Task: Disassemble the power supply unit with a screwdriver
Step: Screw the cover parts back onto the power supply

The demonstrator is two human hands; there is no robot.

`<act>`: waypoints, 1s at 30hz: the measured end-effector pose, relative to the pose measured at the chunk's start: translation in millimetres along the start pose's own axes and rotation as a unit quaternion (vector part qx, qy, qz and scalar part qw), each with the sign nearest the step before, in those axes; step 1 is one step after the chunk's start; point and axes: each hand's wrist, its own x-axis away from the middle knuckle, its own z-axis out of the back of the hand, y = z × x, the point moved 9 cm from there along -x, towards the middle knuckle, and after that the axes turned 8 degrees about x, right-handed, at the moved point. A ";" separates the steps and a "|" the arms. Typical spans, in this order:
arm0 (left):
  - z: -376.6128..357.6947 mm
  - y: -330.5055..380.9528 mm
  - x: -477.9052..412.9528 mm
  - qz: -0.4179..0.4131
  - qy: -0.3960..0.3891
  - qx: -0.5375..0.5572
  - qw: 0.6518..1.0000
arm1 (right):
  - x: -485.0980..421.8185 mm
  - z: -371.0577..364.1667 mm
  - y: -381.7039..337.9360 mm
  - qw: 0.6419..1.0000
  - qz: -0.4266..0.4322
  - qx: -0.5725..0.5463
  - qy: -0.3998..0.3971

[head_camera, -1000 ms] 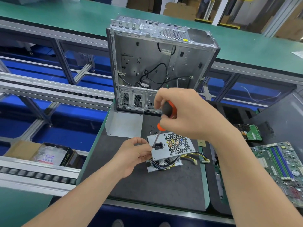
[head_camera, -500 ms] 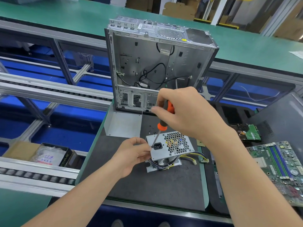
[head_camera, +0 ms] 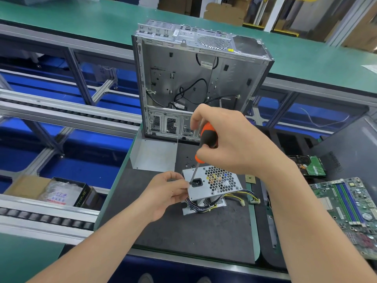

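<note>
Right hand point(head_camera: 234, 139) fingers curled tight round the orange-black screwdriver point(head_camera: 208, 137) handle, the shaft slanting down-left from them to a tip on the power supply unit point(head_camera: 216, 182) beside its black socket. The unit sits on the dark desk point(head_camera: 204, 231) just below those fingers. Left hand point(head_camera: 165, 195) fingers pinch the unit's left edge right at the tip — open computer case point(head_camera: 193, 78) stands behind the right fingers, motherboard point(head_camera: 350, 211) off to their right.

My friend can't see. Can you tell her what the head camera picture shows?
A right hand holds an orange-and-black screwdriver, tip down on a metal power supply, while the left hand grips its left edge. Behind stands an open computer case; a green circuit board lies at right.
</note>
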 end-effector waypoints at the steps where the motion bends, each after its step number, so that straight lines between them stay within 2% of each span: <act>1: -0.6 0.4 0.1 -0.001 0.000 -0.001 1.000 | -0.1 0.5 0.4 1.000 -0.002 0.007 0.011; 4: -1.2 1.7 0.8 -0.004 -0.004 -0.004 1.000 | -1.1 3.3 5.2 0.998 -0.012 0.029 0.053; 8: -2.1 6.1 2.2 -0.035 -0.011 -0.025 0.999 | -0.6 3.0 12.7 0.998 -0.029 0.007 0.063; 13: -1.6 12.2 2.4 -0.106 -0.005 -0.097 0.990 | 1.8 3.9 17.8 0.996 -0.044 0.012 0.080; 17: 1.6 15.9 4.4 -0.163 0.023 -0.191 0.968 | 3.8 5.6 22.7 0.994 -0.057 0.014 0.093; 21: 1.9 16.6 6.0 -0.179 0.031 -0.217 0.959 | 5.6 5.8 23.9 0.993 -0.064 0.013 0.102; 26: 1.0 20.4 6.6 -0.189 0.035 -0.250 0.949 | 7.4 5.5 22.9 0.994 -0.064 0.004 0.085; 30: -2.3 26.6 8.0 -0.211 0.030 -0.282 0.936 | 7.2 1.8 21.9 0.997 -0.055 -0.014 0.042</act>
